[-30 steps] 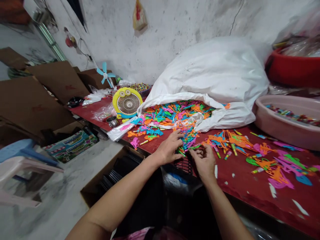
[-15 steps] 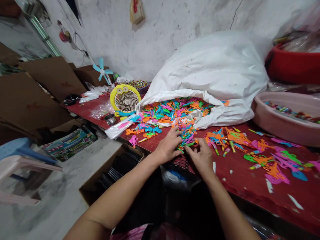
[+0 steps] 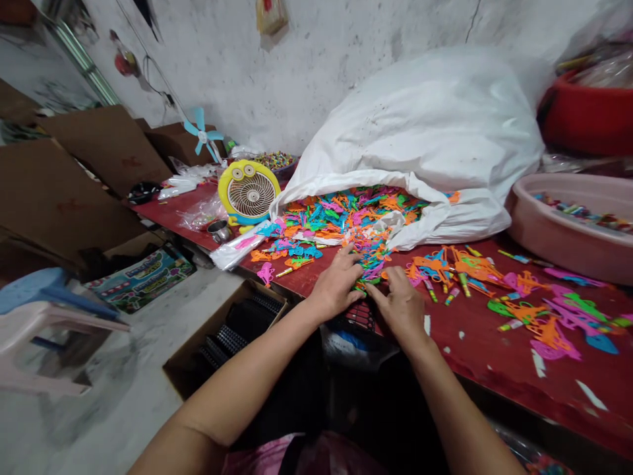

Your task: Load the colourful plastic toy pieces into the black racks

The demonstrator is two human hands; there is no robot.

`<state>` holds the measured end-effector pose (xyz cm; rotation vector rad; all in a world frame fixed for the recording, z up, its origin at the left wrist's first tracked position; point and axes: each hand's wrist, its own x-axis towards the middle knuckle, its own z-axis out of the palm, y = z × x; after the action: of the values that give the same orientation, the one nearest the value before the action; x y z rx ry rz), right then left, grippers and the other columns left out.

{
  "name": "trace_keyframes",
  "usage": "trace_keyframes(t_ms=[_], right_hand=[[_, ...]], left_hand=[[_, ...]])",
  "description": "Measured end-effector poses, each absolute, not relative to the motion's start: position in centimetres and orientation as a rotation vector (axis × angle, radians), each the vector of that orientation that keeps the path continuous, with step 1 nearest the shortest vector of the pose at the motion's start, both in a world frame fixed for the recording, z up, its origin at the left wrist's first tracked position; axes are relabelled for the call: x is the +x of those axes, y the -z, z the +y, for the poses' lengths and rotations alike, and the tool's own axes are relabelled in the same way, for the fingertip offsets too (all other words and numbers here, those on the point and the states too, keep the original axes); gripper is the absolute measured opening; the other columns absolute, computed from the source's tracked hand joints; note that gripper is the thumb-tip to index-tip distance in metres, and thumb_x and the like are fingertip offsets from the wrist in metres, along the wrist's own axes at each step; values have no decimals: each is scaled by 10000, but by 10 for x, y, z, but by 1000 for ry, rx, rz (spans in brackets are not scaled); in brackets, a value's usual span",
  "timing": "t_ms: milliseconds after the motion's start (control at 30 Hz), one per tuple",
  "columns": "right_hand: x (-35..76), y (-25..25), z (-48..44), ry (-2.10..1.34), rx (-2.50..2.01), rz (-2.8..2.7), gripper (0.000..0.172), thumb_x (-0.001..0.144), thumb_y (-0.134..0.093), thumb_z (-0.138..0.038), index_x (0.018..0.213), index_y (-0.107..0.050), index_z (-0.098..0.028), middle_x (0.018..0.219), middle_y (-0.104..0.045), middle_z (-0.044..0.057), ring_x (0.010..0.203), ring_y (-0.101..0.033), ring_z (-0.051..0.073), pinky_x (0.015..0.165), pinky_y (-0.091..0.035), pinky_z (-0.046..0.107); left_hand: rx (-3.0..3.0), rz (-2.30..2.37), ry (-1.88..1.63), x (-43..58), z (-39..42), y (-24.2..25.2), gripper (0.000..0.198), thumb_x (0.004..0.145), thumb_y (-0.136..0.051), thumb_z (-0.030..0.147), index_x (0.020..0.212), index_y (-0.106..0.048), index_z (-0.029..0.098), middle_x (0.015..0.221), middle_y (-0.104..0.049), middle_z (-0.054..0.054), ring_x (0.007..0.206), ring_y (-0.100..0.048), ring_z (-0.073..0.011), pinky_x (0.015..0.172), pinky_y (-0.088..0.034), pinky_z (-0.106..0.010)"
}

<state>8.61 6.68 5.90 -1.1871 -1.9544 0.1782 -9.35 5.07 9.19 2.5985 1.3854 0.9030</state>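
- Left hand [image 3: 337, 285] is open and slightly arched, with spread fingertips [image 3: 353, 258] resting on the near end of a heap of bright plastic pieces [image 3: 370, 262]; it grips nothing that shows.
- Right hand [image 3: 400, 309] is half curled, its fingers pressing at the heap's near edge; whether it pinches a piece, I cannot tell.
- The heap lies straight ahead of both hands, about equally near each. Its long axis runs from the mouth of a white sack [image 3: 420, 125] toward the person.
- Black plastic mesh [image 3: 361, 315] shows beneath the hands at the edge of the red counter [image 3: 494, 376].
- Orange, pink and green plastic cutouts [image 3: 529, 310] lie loose to the right of the right hand.
- Farther right, a pink basin [image 3: 558, 244] sits on the counter; a yellow desk fan [image 3: 248, 192] stands off to the left.
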Motion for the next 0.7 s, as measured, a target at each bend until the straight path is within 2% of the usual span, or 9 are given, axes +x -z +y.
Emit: trace_keyframes(t_ms=[100,233,300,433,567,700], right_hand=[[93,-61,71,-288,-1131,-2010,158,882,-593,-341,956,-535,-214,903,-516,35,731,-513,183,634,-403,301],[107,-65,82,-457,-900,-2038,102,918,-520,-266,1002,-562,-226,941,-559,43,852,-549,194,749,-447,310],[110,-65,86,-423,-878,-2045,83,928,-502,-252,978,-562,-222,925,-566,44,877,-550,200,774,-441,316],[101,-61,86,-239,-1039,-2105,57,916,-476,-227,917,-530,-208,909,-536,63,813,-532,210,690,-412,313],[87,-57,77,-168,-1217,-2100,101,888,-438,-178,932,-527,-192,946,-532,88,750,-520,208,603,-376,309],[86,-51,76,-345,-1120,-1948,173,887,-463,-211,1033,-552,-190,983,-567,91,826,-559,214,698,-445,326]], left_hand=[[2610,1436,-886,-92,53,-91,258,790,-744,300,923,-553,188,1328,-503,-145,1473,-218,-361,1158,-339,-558],[2627,1455,-828,-94,56,-93,291,765,-762,321,936,-568,187,1335,-492,-149,1467,-219,-375,1136,-362,-569],[2647,1438,-822,-95,56,-96,300,747,-767,313,933,-574,177,1337,-485,-159,1459,-224,-384,1138,-358,-565],[2616,1447,-903,-89,54,-103,323,741,-748,420,888,-581,186,1294,-498,-152,1434,-257,-391,1117,-373,-575],[2487,1636,-1057,-76,57,-102,320,789,-700,495,802,-588,196,1143,-560,-120,1377,-357,-358,1098,-412,-535],[2499,1715,-1162,-70,61,-96,225,855,-645,419,779,-614,210,1018,-599,-84,1231,-517,-297,1144,-362,-534]])
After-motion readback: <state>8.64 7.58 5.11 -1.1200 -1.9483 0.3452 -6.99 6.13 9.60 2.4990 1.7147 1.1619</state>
